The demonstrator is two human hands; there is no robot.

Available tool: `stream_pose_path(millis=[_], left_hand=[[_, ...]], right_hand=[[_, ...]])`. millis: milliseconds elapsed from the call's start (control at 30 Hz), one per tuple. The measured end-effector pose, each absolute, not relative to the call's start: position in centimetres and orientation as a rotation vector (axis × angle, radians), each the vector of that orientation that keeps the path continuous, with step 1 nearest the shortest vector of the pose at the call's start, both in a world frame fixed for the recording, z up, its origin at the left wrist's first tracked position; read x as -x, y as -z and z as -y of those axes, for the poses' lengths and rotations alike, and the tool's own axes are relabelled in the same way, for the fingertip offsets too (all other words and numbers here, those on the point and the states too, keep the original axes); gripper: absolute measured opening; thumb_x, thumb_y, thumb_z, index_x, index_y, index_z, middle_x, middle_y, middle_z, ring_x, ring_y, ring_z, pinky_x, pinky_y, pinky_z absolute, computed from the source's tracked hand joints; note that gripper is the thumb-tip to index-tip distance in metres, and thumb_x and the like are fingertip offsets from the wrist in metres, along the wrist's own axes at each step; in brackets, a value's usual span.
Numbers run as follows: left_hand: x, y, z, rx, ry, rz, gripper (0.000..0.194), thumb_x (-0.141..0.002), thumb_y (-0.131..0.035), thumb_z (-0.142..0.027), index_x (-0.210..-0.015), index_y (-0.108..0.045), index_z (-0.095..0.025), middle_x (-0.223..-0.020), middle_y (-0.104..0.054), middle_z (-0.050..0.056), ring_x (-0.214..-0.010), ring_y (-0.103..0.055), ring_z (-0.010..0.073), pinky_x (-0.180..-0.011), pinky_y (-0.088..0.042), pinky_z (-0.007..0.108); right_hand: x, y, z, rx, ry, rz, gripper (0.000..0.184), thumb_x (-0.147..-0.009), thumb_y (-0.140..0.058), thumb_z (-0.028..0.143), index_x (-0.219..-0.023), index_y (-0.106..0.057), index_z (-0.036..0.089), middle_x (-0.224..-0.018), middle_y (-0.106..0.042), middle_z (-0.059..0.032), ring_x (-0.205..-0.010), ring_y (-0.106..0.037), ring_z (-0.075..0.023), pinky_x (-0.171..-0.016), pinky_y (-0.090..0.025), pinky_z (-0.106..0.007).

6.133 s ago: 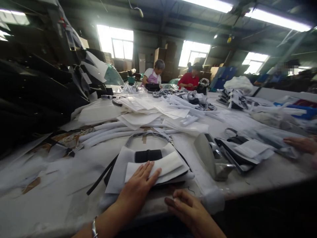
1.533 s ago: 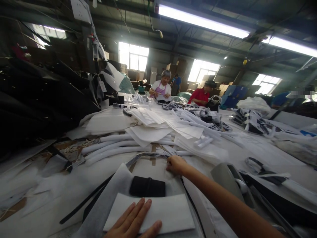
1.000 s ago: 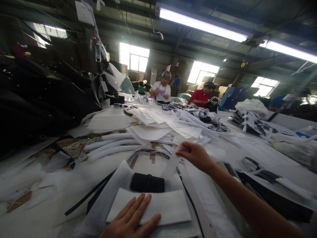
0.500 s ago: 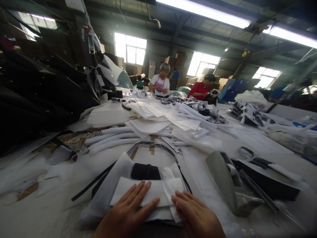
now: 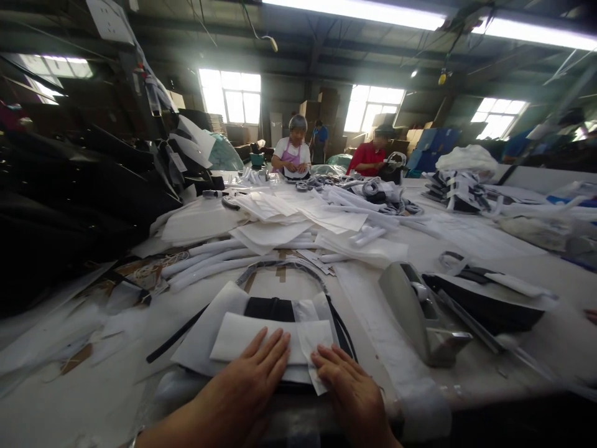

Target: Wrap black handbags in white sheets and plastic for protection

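Note:
A black handbag [image 5: 269, 307] lies on the table in front of me, its looped handle [image 5: 289, 264] wrapped in clear film. White sheet material covers much of it, with a folded white foam sheet [image 5: 233, 339] on top. My left hand [image 5: 259, 379] rests on this foam sheet, fingers stretched out. Over the sheet's right part runs a translucent strip [image 5: 305, 330], which looks like tape. My right hand [image 5: 347, 379] lies flat across the strip and the sheet's right edge, fingers extended. Neither hand grips anything. Black straps [image 5: 177, 333] stick out at the bag's sides.
To the right stands a grey tape dispenser [image 5: 408, 317], beside another black bag [image 5: 494, 305] with white padding. White foam sheets [image 5: 270, 230] and white tubes [image 5: 214, 264] lie behind. Black bags [image 5: 79, 199] are heaped at left. Two people [image 5: 291, 152] work across the table.
Both hands stay on the foam sheet and strip. My left hand has slid slightly right, and its forearm shows more. The camera view has shifted and levelled a little.

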State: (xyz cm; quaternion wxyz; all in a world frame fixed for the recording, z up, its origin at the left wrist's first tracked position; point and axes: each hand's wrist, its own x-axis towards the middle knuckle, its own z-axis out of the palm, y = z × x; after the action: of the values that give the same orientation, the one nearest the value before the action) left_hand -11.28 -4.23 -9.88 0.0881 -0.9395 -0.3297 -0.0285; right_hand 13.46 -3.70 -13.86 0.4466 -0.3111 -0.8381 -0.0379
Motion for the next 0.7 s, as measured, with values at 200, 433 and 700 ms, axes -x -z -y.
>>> stream_pose_path(millis=[200,433,700], left_hand=[[10.3,10.2,3.6,2.894,0.308,1.072,0.059,-0.088,-0.061,-0.056,-0.122,-0.059,-0.008,-0.136,-0.060,0.019,-0.132,-0.052,0.0318,-0.114,-0.040,0.048],[10.4,13.0,4.4,2.653,0.500,1.015,0.055,-0.099,-0.044,-0.019,-0.152,-0.034,-0.027,-0.153,-0.044,0.013,-0.137,-0.046,0.0279,-0.110,-0.044,0.050],[10.0,12.7,4.4,2.585,0.380,0.987,0.052,-0.101,-0.046,-0.023,-0.151,-0.034,-0.033,-0.151,-0.048,0.003,-0.133,-0.052,0.0292,-0.106,-0.049,0.050]], right_hand=[[-13.6,14.4,4.1,0.810,0.060,2.070,0.025,-0.096,-0.048,0.007,-0.112,-0.064,0.018,-0.105,-0.078,-0.0051,-0.107,-0.071,-0.0203,-0.104,-0.052,-0.037],[-13.7,14.1,4.6,0.724,0.063,2.044,0.022,-0.094,-0.052,0.007,-0.108,-0.066,0.018,-0.107,-0.077,-0.0075,-0.110,-0.069,-0.0237,-0.102,-0.054,-0.043],[-15.2,13.6,7.0,0.676,0.251,2.164,0.021,-0.095,-0.057,0.010,-0.112,-0.068,0.015,-0.112,-0.076,-0.0063,-0.114,-0.067,-0.0225,-0.110,-0.047,-0.045]])
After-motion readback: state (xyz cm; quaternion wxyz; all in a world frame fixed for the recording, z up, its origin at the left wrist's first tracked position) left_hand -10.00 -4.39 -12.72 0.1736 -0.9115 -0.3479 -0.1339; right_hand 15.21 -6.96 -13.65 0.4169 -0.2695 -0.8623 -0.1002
